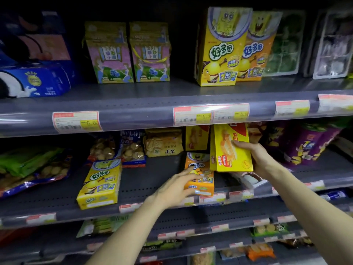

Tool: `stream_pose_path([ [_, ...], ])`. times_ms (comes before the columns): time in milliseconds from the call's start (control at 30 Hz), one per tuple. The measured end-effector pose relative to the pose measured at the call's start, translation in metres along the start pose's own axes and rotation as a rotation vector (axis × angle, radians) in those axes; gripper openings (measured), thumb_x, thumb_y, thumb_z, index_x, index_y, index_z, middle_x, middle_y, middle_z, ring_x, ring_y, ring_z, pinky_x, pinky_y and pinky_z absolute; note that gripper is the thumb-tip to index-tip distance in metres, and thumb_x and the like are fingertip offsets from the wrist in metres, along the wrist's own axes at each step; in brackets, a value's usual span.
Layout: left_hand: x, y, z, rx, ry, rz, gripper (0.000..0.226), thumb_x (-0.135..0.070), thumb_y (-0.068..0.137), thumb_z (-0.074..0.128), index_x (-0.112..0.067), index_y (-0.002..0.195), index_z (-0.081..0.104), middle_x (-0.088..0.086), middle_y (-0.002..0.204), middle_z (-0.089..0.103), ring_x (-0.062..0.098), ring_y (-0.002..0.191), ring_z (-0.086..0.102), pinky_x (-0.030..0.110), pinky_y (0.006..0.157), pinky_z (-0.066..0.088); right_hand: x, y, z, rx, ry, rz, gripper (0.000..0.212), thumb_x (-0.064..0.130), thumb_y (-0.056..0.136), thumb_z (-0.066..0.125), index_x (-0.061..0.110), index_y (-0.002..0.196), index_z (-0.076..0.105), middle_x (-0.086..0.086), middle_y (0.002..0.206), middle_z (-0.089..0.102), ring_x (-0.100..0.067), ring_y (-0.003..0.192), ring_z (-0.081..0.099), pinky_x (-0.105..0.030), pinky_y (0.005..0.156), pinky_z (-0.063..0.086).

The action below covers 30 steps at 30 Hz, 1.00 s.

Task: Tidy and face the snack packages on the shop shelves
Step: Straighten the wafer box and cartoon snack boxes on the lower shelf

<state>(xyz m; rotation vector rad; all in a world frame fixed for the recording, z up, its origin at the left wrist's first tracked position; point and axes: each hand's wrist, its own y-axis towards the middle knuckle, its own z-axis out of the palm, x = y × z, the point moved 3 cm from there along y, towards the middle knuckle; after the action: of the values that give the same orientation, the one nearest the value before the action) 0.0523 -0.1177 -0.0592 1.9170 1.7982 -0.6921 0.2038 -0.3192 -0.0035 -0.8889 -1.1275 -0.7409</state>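
Dimly lit, the shelving gave up little detail: the print on the price tags (77,121) along the upper shelf edge (133,119) was mostly blurred, and the packs on the lowest tiers were cut off by the frame and by both forearms. Taking the middle shelf (149,180) as the landmark, the right hand (257,157) was above its right half, fingers wrapped round the right edge of a yellow wafer box (230,150), thumb on its front; the box was held upright and slightly tilted, its top hidden behind the upper shelf edge. Under that box lay a pale wrapped pack (250,179), too covered to identify. The left hand (176,187) was near the middle shelf's front lip, fingers spread and laid over the left side of an orange snack box (202,175) lying flat; whether they gripped it or only rested on it was hard to tell. Left of that, on the same shelf, a yellow snack box (100,183) lay flat at the front. Behind it stood biscuit bags (116,150); at the shelf's right end were purple bags (305,144). The shelf above carried two tall cartoon boxes (236,46), upright. The shelves were grey perforated metal.
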Motion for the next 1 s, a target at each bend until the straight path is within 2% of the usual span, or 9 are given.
stream_pose_path([
  [67, 0.004, -0.005, -0.006, -0.031, 0.041, -0.017, 0.044, -0.022, 0.095, 0.056, -0.033, 0.137, 0.048, -0.006, 0.158, 0.020, 0.015, 0.137, 0.039, 0.025, 0.106, 0.039, -0.003, 0.006, 0.001, 0.021, 0.008, 0.002, 0.059, 0.025, 0.059, 0.077, 0.008, 0.113, 0.063, -0.012, 0.093, 0.074, -0.029, 0.078, 0.072, -0.036, 0.061, 0.057],
  [133, 0.010, -0.011, -0.011, -0.049, 0.083, -0.026, 0.042, -0.021, 0.096, 0.054, -0.031, 0.137, 0.049, -0.005, 0.157, 0.023, 0.016, 0.137, 0.038, 0.024, 0.106, 0.035, -0.007, 0.011, 0.003, 0.034, 0.009, -0.001, 0.070, 0.026, 0.054, 0.082, 0.008, 0.118, 0.061, -0.013, 0.099, 0.074, -0.030, 0.084, 0.072, -0.039, 0.066, 0.058],
  [233, 0.024, -0.026, -0.022, -0.085, 0.126, -0.077, 0.041, -0.021, 0.096, 0.053, -0.029, 0.137, 0.050, -0.004, 0.156, 0.026, 0.014, 0.140, 0.034, 0.021, 0.107, 0.028, -0.010, 0.017, 0.006, 0.068, 0.023, -0.039, 0.065, 0.020, 0.062, 0.075, 0.009, 0.124, 0.056, -0.012, 0.105, 0.072, -0.029, 0.087, 0.072, -0.036, 0.064, 0.059],
  [400, 0.051, -0.053, -0.041, -0.139, 0.166, -0.180, 0.043, -0.026, 0.096, 0.054, -0.032, 0.138, 0.047, -0.006, 0.156, 0.024, 0.015, 0.138, 0.037, 0.028, 0.109, 0.030, -0.020, 0.030, 0.014, 0.114, 0.051, -0.048, 0.079, 0.008, 0.061, 0.078, 0.012, 0.133, 0.047, -0.012, 0.112, 0.070, -0.031, 0.095, 0.070, -0.041, 0.072, 0.058],
  [500, 0.062, -0.061, -0.043, -0.148, 0.184, -0.246, 0.044, -0.027, 0.096, 0.054, -0.035, 0.138, 0.046, -0.011, 0.155, 0.021, 0.016, 0.112, 0.061, 0.028, 0.100, 0.039, -0.025, 0.036, 0.023, 0.157, 0.061, -0.040, 0.080, 0.007, 0.064, 0.076, 0.013, 0.136, 0.043, -0.015, 0.115, 0.068, -0.034, 0.100, 0.068, -0.046, 0.078, 0.057],
  [567, 0.070, -0.066, -0.044, -0.170, 0.185, -0.268, 0.044, -0.027, 0.095, 0.055, -0.037, 0.137, 0.046, -0.013, 0.154, 0.019, 0.013, 0.093, 0.068, 0.028, 0.092, 0.043, -0.030, 0.039, 0.028, 0.182, 0.047, -0.029, 0.082, 0.006, 0.065, 0.073, 0.015, 0.139, 0.040, -0.015, 0.116, 0.068, -0.034, 0.100, 0.068, -0.047, 0.077, 0.057],
  [700, 0.078, -0.075, -0.043, -0.205, 0.148, -0.278, 0.046, -0.023, 0.094, 0.057, -0.040, 0.136, 0.046, -0.013, 0.152, 0.024, 0.009, 0.107, 0.064, 0.028, 0.097, 0.044, -0.044, 0.048, 0.031, 0.197, 0.060, 0.007, 0.091, 0.002, 0.064, 0.072, 0.019, 0.144, 0.033, -0.013, 0.114, 0.069, -0.030, 0.095, 0.070, -0.040, 0.064, 0.058],
  [833, 0.071, -0.076, -0.041, -0.219, 0.174, -0.290, 0.045, -0.023, 0.095, 0.056, -0.038, 0.136, 0.047, -0.019, 0.149, 0.019, 0.004, 0.089, 0.067, 0.028, 0.094, 0.046, -0.054, 0.060, 0.024, 0.218, 0.087, 0.052, 0.097, 0.005, 0.062, 0.079, 0.019, 0.146, 0.031, -0.015, 0.118, 0.067, -0.033, 0.100, 0.068, -0.044, 0.068, 0.058],
  [1000, 0.071, -0.075, -0.039, -0.239, 0.185, -0.284, 0.046, -0.024, 0.094, 0.057, -0.039, 0.136, 0.047, -0.020, 0.150, 0.019, 0.010, 0.107, 0.064, 0.030, 0.099, 0.045, -0.058, 0.066, 0.020, 0.228, 0.089, 0.052, 0.092, 0.007, 0.065, 0.078, 0.017, 0.145, 0.033, -0.016, 0.120, 0.066, -0.033, 0.102, 0.067, -0.044, 0.069, 0.057],
])
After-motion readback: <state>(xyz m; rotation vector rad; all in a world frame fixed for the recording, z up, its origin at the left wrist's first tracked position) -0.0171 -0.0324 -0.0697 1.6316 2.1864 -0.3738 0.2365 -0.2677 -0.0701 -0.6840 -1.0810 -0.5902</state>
